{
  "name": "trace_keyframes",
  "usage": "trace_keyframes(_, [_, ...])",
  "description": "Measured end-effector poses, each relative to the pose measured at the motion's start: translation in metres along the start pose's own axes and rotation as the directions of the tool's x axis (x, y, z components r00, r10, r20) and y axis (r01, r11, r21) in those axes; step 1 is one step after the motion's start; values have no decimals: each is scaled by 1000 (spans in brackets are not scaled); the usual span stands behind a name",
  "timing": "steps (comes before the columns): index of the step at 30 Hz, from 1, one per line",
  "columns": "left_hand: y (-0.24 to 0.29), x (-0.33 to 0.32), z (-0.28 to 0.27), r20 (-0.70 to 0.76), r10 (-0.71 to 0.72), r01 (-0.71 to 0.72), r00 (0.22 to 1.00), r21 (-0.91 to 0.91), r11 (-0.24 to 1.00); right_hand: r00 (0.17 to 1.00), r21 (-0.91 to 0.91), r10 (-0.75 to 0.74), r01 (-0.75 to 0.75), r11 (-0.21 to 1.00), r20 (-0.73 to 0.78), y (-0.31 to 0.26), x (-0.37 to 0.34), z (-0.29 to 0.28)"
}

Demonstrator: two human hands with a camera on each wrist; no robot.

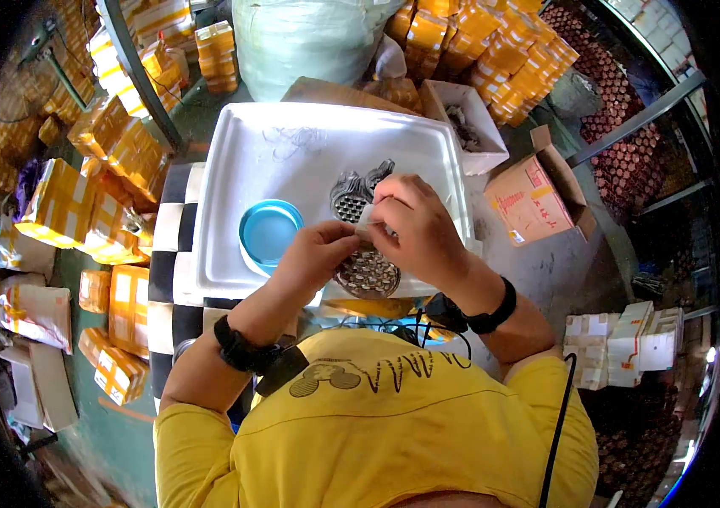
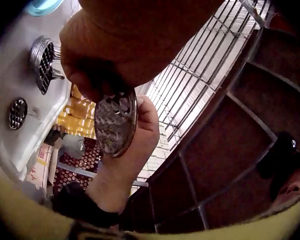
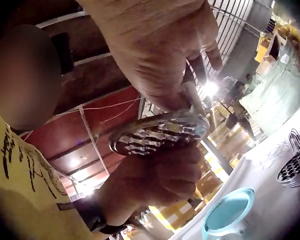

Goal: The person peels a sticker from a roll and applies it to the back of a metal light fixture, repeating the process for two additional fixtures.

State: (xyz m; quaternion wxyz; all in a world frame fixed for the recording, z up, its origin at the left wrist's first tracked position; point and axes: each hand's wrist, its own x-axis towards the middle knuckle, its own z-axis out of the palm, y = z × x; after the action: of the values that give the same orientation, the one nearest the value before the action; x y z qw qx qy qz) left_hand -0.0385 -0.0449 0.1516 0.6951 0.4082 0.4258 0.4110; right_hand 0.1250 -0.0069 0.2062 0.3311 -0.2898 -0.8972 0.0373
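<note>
In the head view, both hands meet over the front of a white tray (image 1: 237, 169). A round metal disc with a raised grid pattern (image 1: 368, 275) hangs face-up below the fingers. My left hand (image 1: 322, 254) pinches the disc at its rim, thumb against the fingers. My right hand (image 1: 415, 224) has its fingertips at the same rim, pinching a small pale strip (image 3: 191, 97). Both wrist views show the disc (image 2: 115, 125) tilted between the two hands. Beyond the hands lies a stack of similar metal pieces with loop-like ends (image 1: 350, 203).
A blue round tub (image 1: 271, 233) stands on the tray at left. Another small patterned disc (image 2: 18, 113) lies on the tray in the left wrist view. An open cardboard box (image 1: 538, 199) and a white foam box (image 1: 470, 127) stand at right. Taped yellow parcels (image 1: 59, 203) are piled at left.
</note>
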Motion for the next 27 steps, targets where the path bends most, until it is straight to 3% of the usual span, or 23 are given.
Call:
trace_keyframes(4, [5, 0, 2, -98, 80, -68, 992, 117, 991, 999, 3, 29, -29, 1000, -29, -1, -4, -3])
trace_keyframes(7, [0, 3, -6, -107, 92, -74, 990, 161, 984, 913, 321, 369, -302, 897, -173, -8, -3, -9])
trace_keyframes(10, [0, -1, -3, -115, 63, -50, 991, 116, 992, 868, 357, 477, -494, 793, 142, -3, -13, -3])
trace_keyframes(14, [3, -4, 2, -96, 67, -51, 993, 154, 987, 835, 334, 462, -545, 769, 298, 1, -21, 8])
trace_keyframes(15, [3, -5, 3, -91, 67, -53, 994, 142, 988, 852, 325, 479, -523, 788, 213, -3, -20, 10])
trace_keyframes(27, [1, -6, 4, -57, 80, -74, 995, 111, 991, 812, 380, 530, -583, 718, 244, 1, -25, 14])
